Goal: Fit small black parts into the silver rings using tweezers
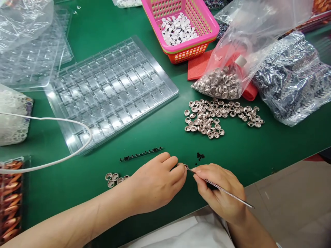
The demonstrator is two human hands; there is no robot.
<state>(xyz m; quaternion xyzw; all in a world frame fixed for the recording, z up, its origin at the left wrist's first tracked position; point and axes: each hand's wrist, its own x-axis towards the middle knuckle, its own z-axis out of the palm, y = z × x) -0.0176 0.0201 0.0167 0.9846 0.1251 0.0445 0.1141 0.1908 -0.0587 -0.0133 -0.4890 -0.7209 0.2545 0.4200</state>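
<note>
My left hand (pixel 165 177) is closed around a small metal ring-shaped part (pixel 186 167), most of it hidden by the fingers. My right hand (pixel 219 191) pinches a thin metal pick (pixel 227 194) like a pen, its tip at the ring part. Just beyond the hands lie tiny black discs (pixel 200 156) in a small heap. A narrow black strip with short side pegs (pixel 141 154) rests behind my left hand. Several more metal ring parts (pixel 115 177) sit beside my left forearm, some partly covered by it.
A loose pile of metal ring parts (pixel 207 117) lies before a clear bag (pixel 219 82) of the same. Behind are a clear compartment tray (pixel 111 93) and a pink basket (pixel 152 20) with white-and-black pieces. A white cable (pixel 64 119) loops at left; a shiny plastic bag (pixel 294 79) lies right.
</note>
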